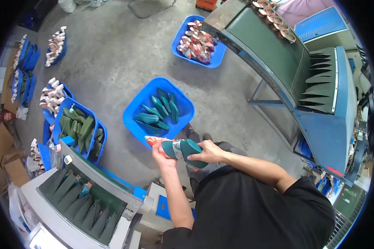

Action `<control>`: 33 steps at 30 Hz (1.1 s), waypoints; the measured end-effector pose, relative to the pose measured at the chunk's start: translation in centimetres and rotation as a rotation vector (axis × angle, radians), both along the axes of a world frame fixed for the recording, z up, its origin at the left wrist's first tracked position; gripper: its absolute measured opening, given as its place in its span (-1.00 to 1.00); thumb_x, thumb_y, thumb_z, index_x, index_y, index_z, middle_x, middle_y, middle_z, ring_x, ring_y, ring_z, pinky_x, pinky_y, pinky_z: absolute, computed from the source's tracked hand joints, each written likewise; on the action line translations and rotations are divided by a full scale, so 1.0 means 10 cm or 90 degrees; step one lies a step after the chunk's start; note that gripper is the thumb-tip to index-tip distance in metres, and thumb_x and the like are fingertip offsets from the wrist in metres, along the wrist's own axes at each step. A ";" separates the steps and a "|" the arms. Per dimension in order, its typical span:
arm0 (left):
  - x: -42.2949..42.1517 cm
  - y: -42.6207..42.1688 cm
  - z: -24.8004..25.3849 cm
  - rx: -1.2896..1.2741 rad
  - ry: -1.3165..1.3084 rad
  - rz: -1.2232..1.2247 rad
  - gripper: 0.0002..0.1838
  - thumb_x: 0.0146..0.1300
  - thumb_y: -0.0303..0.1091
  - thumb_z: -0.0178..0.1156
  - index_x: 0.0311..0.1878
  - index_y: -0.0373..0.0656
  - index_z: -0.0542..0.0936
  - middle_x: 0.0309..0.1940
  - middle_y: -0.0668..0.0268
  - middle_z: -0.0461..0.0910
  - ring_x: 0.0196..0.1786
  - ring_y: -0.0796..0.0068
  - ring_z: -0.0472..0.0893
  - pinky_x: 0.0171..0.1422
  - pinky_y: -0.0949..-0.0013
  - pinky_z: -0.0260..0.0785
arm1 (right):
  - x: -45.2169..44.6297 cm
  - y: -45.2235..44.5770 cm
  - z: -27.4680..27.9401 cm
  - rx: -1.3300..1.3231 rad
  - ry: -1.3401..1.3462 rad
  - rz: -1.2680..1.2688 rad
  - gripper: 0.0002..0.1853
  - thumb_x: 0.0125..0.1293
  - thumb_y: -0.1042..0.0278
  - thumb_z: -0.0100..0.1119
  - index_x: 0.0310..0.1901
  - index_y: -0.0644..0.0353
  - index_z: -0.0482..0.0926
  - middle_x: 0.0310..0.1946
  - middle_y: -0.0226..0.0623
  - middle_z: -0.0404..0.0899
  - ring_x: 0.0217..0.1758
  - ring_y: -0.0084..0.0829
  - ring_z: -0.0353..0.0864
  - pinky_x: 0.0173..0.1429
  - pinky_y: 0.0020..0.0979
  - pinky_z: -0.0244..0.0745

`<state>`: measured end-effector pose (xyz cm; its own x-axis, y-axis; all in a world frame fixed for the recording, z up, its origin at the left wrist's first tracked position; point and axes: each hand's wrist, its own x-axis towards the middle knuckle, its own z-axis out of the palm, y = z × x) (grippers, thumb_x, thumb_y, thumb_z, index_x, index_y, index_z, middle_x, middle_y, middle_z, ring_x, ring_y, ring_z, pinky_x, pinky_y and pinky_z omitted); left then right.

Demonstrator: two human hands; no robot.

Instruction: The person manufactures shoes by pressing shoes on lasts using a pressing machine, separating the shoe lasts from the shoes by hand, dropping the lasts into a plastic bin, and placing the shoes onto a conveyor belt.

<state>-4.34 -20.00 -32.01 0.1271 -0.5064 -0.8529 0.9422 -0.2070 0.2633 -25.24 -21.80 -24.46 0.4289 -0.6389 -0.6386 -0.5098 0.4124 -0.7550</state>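
Note:
In front of my body I hold a green shoe last (pixel 190 150) with a patterned red and white shoe upper (pixel 178 150) fitted round it. My left hand (pixel 163 157) is closed round the toe end, where a red and white part shows past my fingers. At the thick heel end, my right hand (pixel 207 152) grips the last with the thumb on top. Just beyond my hands, a blue tub (pixel 131 108) on the floor holds several bare green lasts (pixel 153 108).
Another blue tub (pixel 218 61) holds red patterned shoe pieces. At right stands a conveyor machine (pixel 270 50) with sandals (pixel 274 20) on its belt and a flap curtain. A second flap-curtained machine (pixel 124 216) is at lower left, near stacked blue tubs (pixel 96 120) of olive lasts.

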 end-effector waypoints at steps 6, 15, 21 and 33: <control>0.17 -0.36 -0.81 0.031 0.092 -0.062 -0.60 0.10 -0.13 0.28 -0.11 -0.25 0.56 -0.20 0.09 0.63 -0.13 0.07 0.66 0.08 -0.03 0.56 | 0.21 -0.27 -0.19 0.040 0.096 -0.050 -0.51 0.10 0.04 0.46 -0.21 0.43 0.72 -0.35 0.14 0.72 -0.25 -0.12 0.79 -0.08 -0.20 0.66; 1.16 -0.29 -1.78 -0.017 -0.316 0.038 -0.71 0.15 -0.08 0.23 -0.26 -0.11 0.50 -0.33 0.23 0.63 -0.24 0.25 0.67 -0.14 0.08 0.58 | 0.09 -0.57 -0.38 0.046 0.148 0.078 -0.42 0.01 -0.06 0.45 -0.17 0.39 0.72 -0.29 0.11 0.73 -0.16 -0.08 0.77 -0.01 -0.17 0.64; 1.76 -0.36 -0.62 0.063 -0.259 0.048 -0.71 0.29 0.00 0.20 -0.16 -0.01 0.53 -0.31 0.27 0.63 -0.17 0.23 0.65 0.03 0.02 0.52 | -0.09 -0.50 -1.93 0.101 0.218 -0.079 -0.44 -0.01 -0.03 0.47 -0.05 0.23 0.73 -0.17 0.06 0.73 -0.06 -0.07 0.75 0.08 -0.16 0.61; -0.42 -1.05 -0.20 -0.089 -0.089 -0.109 -0.59 0.28 0.01 0.15 -0.08 -0.16 0.56 -0.17 0.16 0.63 -0.07 0.07 0.62 0.13 -0.06 0.50 | -1.23 -0.79 -1.06 0.135 -0.141 -0.092 -0.41 0.33 0.11 0.34 0.29 0.28 0.51 0.16 -0.18 0.63 0.27 -0.34 0.56 0.38 -0.31 0.42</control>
<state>-8.56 -30.52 -34.05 0.1407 -0.6424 -0.7533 0.8492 -0.3128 0.4254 -37.57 -29.70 -35.02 0.4872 -0.5657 -0.6653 -0.2682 0.6281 -0.7305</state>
